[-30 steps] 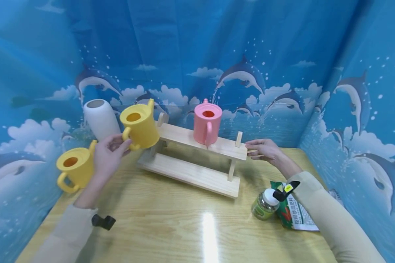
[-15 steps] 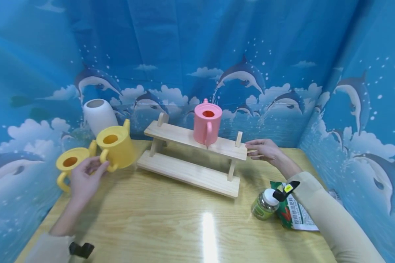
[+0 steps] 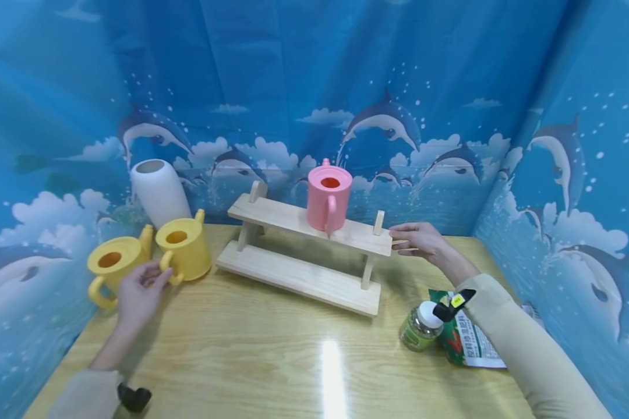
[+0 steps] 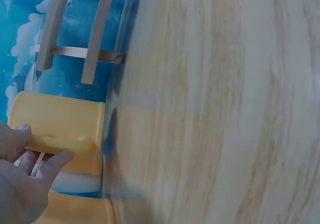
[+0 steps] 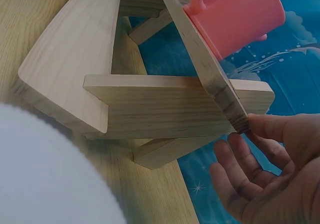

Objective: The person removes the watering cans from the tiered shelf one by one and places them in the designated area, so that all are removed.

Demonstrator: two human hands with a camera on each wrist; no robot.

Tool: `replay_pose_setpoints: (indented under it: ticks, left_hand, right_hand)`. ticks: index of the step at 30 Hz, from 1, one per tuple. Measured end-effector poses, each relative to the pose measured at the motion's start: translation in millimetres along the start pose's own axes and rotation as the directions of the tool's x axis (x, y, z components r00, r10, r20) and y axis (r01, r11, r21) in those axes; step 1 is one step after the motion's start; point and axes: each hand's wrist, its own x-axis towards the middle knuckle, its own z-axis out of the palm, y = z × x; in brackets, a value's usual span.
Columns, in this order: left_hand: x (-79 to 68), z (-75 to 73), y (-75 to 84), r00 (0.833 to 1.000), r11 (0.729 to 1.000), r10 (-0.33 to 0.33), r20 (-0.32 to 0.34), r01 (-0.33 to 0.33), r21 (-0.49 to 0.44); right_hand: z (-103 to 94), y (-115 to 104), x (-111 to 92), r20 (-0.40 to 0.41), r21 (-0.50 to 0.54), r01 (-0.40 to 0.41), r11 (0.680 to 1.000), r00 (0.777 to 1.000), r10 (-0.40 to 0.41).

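My left hand (image 3: 142,295) pinches the handle of a yellow watering can (image 3: 191,256), which stands upright on the table left of a two-tier wooden shelf (image 3: 299,273). In the left wrist view, thumb and fingers meet around that handle (image 4: 62,144). A second yellow watering can (image 3: 117,262) stands close by on the left, partly behind the hand. With my right hand (image 3: 420,240) I hold the right end of the shelf's upper board; the right wrist view shows thumb and fingers at its corner (image 5: 239,121). On that board sits a pink watering can (image 3: 322,201), handle toward me.
A white vase (image 3: 159,192) stands behind the yellow cans. At the right front are a jar with a white lid (image 3: 420,329) and a green-and-white packet (image 3: 474,343), partly under my right forearm. Blue dolphin-print curtain (image 3: 293,87) encloses the table (image 3: 241,361) behind and at both sides.
My left hand has brought the yellow watering can left and down from beside the shelf's upper board to the table next to the other yellow can. The right hand stays at the shelf.
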Motion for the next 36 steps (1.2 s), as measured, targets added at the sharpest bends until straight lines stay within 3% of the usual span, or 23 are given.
replay_pose_setpoints:
  ticks: [15,23,28,32,36]
  left_hand:
    - [17.2,13.0,-12.6,0.995,0.995,-0.090,0.034,0.091,-0.035]
    - [24.9,20.9,-12.3,0.994,0.995,-0.097,0.046,0.098,-0.004]
    - [25.3,23.2,-7.5,0.996,0.996,-0.070,0.058,0.067,0.050]
    - [26.8,22.3,-0.9,0.998,0.998,-0.062,0.026,0.062,-0.009]
    - [26.9,18.0,14.3,0.998,0.998,-0.018,-0.068,0.014,-0.064]
  right_hand:
    - [1.9,0,0,-0.009,0.004,-0.011,1.000,1.000,0.011]
    - [2.5,-1,0,-0.015,-0.003,-0.004,1.000,1.000,0.004]
    - [1.9,0,2,-0.016,-0.006,-0.005,1.000,1.000,0.005]
    - [1.3,0,2,-0.017,-0.010,-0.009,1.000,1.000,0.009]
    - [1.2,-1,1,-0.010,-0.012,-0.004,1.000,1.000,0.004]
